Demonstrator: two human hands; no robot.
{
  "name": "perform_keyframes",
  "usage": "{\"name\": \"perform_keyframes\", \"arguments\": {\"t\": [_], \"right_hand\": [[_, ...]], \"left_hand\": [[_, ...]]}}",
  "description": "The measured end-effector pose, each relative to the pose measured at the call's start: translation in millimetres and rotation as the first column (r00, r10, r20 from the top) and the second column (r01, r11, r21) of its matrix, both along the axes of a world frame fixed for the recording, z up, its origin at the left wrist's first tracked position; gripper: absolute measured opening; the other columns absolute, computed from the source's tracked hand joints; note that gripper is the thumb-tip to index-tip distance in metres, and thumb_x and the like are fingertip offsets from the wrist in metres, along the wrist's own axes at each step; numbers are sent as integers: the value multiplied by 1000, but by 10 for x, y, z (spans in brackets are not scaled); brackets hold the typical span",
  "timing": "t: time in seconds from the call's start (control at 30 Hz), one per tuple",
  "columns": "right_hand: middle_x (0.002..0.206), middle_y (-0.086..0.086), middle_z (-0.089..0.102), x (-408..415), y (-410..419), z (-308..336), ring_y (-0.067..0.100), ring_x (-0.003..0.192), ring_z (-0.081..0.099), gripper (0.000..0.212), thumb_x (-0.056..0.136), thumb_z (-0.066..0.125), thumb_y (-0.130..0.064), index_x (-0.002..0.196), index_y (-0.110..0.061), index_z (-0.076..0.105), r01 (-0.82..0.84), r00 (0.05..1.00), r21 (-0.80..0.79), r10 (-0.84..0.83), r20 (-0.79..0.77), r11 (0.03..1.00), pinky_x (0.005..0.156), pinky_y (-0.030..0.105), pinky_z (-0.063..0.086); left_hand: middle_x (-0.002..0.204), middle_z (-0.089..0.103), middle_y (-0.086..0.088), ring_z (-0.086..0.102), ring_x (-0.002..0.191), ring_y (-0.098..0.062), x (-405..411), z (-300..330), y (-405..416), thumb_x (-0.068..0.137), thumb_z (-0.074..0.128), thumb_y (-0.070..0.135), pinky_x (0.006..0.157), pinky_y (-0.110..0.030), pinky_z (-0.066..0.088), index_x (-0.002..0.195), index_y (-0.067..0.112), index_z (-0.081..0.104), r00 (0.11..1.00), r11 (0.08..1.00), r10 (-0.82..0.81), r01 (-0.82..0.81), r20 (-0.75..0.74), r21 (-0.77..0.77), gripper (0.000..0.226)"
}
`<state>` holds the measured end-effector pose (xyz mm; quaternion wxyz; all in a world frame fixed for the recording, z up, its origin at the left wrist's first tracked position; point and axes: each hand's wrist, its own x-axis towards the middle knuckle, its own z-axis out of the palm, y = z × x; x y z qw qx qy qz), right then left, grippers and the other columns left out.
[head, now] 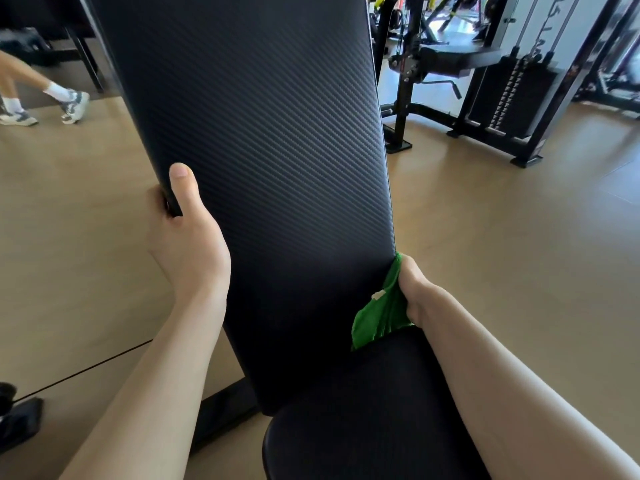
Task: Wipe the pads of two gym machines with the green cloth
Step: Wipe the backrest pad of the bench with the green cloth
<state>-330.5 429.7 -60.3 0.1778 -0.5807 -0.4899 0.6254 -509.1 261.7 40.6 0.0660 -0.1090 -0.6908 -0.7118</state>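
Note:
A long black back pad (263, 150) with a woven texture rises tilted through the middle of the head view. Below it sits the black seat pad (363, 417). My left hand (187, 237) grips the back pad's left edge, thumb on the front face, fingers behind. My right hand (415, 292) holds the bunched green cloth (377, 317) pressed against the back pad's lower right edge, just above the seat pad. Part of the cloth hangs down over the seat.
A second black machine with a weight stack (509, 98) and a black pad (453, 58) stands at the back right. A person's legs in white socks and trainers (74, 105) are at the left. Tan floor (502, 237) lies on both sides. A dark object (17, 420) sits at lower left.

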Motion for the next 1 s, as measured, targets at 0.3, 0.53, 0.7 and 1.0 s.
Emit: {"name": "perform_keyframes", "arguments": {"t": [0.3, 0.53, 0.7, 1.0], "right_hand": [[84, 8, 63, -146, -83, 31, 25, 72, 59, 33, 96, 32, -24, 92, -14, 63, 258, 957, -164, -276, -94, 952, 73, 36, 54], [87, -6, 66, -536, -305, 499, 30, 99, 62, 39, 85, 26, -41, 75, -26, 61, 514, 844, 135, -472, -256, 847, 105, 54, 45], [78, -10, 56, -747, -406, 879, 12, 77, 52, 36, 102, 35, -28, 70, -24, 51, 578, 787, 422, -341, -513, 698, 87, 43, 46], [135, -8, 59, -524, -196, 476, 6, 125, 48, 39, 108, 38, -27, 140, -21, 58, 279, 960, 839, -98, -264, 468, 104, 20, 36]], "left_hand": [[71, 52, 13, 50, 61, 12, 3, 7, 12, 102, 40, 55, 61, -3, 38, 88, 20, 53, 1000, 1000, 11, -11, -14, 1, 40], [74, 55, 17, 51, 63, 15, 29, 27, -31, 101, 41, 56, 63, -1, 38, 79, 34, 51, 1000, 1000, -14, 14, 4, -10, 33], [71, 50, 13, 48, 60, 7, 2, 4, -29, 102, 39, 58, 60, -10, 40, 84, 22, 51, 1000, 999, -25, 25, -19, -30, 42], [72, 53, 15, 50, 61, 10, -14, 6, -22, 101, 40, 57, 60, -6, 39, 79, 30, 51, 1000, 1000, -25, 25, -10, -19, 37]]}}
